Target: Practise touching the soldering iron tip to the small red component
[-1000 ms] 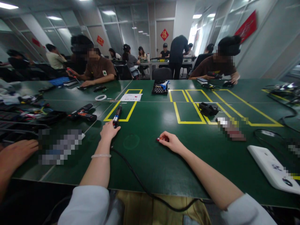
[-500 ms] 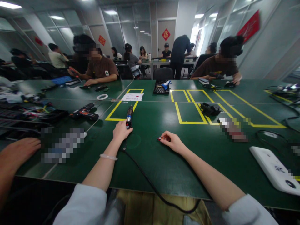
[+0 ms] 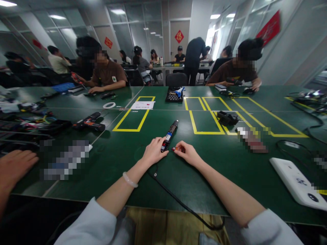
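Near the middle of the table, my left hand (image 3: 155, 151) is closed round the rear of a corded electric screwdriver (image 3: 170, 133). A silver and blue section shows along its dark body, and its tip points away and to the right. From under that hand a black cord (image 3: 176, 199) runs over the table's front edge. Just to the right, my right hand (image 3: 187, 153) pinches a small red part (image 3: 174, 148) between thumb and fingertips. This part is close to the screwdriver's rear end; a narrow gap shows between them. My curled fingers partly hide it.
Yellow tape outlines (image 3: 208, 132) mark the green table (image 3: 143, 190). A black tray (image 3: 174, 95) stands ahead, a black device (image 3: 227, 118) and white case (image 3: 297, 182) to the right. At left lie a cordless drill (image 3: 89, 122) and another person's hand (image 3: 19, 165). People sit opposite.
My left hand has moved right with the screwdriver, bringing it beside my right hand and tilting its tip rightward. The cord followed. My right hand has stayed nearly still with the red part.
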`<action>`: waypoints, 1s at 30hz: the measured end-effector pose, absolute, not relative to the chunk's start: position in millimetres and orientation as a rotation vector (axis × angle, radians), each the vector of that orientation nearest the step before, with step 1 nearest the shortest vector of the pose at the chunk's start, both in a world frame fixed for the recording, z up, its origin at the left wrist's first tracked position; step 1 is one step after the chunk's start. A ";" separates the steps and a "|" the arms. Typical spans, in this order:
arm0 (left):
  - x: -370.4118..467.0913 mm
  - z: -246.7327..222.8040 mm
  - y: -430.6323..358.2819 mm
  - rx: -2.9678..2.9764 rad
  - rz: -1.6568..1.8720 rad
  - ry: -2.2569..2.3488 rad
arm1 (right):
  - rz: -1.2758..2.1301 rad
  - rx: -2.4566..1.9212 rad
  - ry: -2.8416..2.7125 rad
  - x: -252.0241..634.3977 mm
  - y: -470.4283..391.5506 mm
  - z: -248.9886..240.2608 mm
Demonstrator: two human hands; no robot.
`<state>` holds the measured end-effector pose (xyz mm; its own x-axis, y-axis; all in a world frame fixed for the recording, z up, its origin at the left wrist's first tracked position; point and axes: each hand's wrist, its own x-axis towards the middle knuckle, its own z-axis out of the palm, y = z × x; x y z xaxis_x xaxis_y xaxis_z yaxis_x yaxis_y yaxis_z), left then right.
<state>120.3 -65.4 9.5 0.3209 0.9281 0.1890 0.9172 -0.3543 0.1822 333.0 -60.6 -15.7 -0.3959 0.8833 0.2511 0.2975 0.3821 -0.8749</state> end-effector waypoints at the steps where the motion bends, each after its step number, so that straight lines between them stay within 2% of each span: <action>1: 123.5 9.7 -67.5 2.530 0.410 1.720 | 0.986 -1.018 -1.897 332.7 -60.7 -16.3; 8: 135.7 9.0 -76.1 2.560 0.414 1.569 | 0.886 -1.072 -1.990 327.4 -57.9 -23.4; 21: 141.1 8.7 -78.4 2.628 0.426 1.577 | 0.792 -0.928 -2.069 329.5 -64.8 -14.3; 30: 148.4 8.2 -74.7 2.621 0.361 1.693 | 0.874 -0.913 -1.995 332.3 -63.5 -16.0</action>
<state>148.4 -74.7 8.2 0.3924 0.8996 0.1915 0.8996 -0.4188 0.1239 332.3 -63.5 -16.0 -0.4554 0.8190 0.3491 0.2984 0.5098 -0.8069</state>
